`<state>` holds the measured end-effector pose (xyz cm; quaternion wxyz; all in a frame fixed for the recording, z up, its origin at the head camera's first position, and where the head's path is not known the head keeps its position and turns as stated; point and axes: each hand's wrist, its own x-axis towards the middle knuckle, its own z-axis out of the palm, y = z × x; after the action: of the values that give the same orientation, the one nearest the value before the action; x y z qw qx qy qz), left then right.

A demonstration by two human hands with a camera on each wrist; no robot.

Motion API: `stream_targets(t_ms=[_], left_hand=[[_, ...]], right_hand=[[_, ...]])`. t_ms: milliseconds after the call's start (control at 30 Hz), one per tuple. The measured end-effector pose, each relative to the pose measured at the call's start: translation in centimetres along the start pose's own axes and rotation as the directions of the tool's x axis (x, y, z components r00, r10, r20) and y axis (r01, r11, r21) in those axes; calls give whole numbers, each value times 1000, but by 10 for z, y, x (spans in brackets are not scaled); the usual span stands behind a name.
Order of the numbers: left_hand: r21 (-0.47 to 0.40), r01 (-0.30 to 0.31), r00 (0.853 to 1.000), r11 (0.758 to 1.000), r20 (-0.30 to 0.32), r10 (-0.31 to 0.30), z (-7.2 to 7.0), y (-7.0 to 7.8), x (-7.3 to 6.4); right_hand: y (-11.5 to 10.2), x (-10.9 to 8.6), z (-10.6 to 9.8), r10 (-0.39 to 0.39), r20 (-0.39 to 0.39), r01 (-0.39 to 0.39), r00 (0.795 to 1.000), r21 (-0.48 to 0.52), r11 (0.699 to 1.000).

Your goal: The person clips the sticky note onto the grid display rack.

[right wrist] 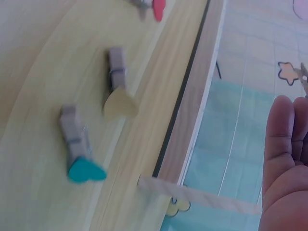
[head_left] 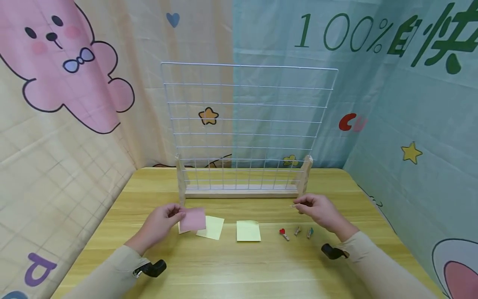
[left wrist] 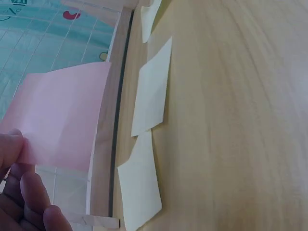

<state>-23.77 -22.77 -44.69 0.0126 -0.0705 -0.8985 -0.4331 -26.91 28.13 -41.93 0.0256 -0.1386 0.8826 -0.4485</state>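
My left hand pinches a pink sticky note by a corner between thumb and fingers, lifted above the table. Pale yellow sticky notes lie below it, one partly overlapped by the pink one in the head view and another more to the middle. Over the table's right side, my right hand holds a small clip at its fingertips, mostly hidden by the fingers. Nearer me lie mini clothespins with heart tops: a red one, a yellow one and a teal one.
A white wire grid rack stands upright at the back of the wooden table, set in a wooden base. Printed cloth curtains hang behind it and along both sides. A dark wrist mount sits on each sleeve.
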Motion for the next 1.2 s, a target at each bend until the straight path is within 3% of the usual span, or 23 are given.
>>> stream_targets(t_ms=[267,500,700,833,1200], left_hand=[[-88,10,999,996,-41,-14,-4,17,20],[-122,0,997,993,-73,-9,-6,30,37],[-140,-16,995,990,-95,3,-7,35,48],[-177,3,996,984,-89,-19,-8,41,54],[-213,9,997,977,-72,-25,-6,49,59]], right_hand=[[-22,12,18,-19,9,18,1000,168,986],[-43,23,29,-56,18,51,998,176,983],[-57,32,35,-41,5,40,999,185,982],[-63,41,39,-50,-14,52,999,212,976],[-79,52,53,-103,0,94,995,403,910]])
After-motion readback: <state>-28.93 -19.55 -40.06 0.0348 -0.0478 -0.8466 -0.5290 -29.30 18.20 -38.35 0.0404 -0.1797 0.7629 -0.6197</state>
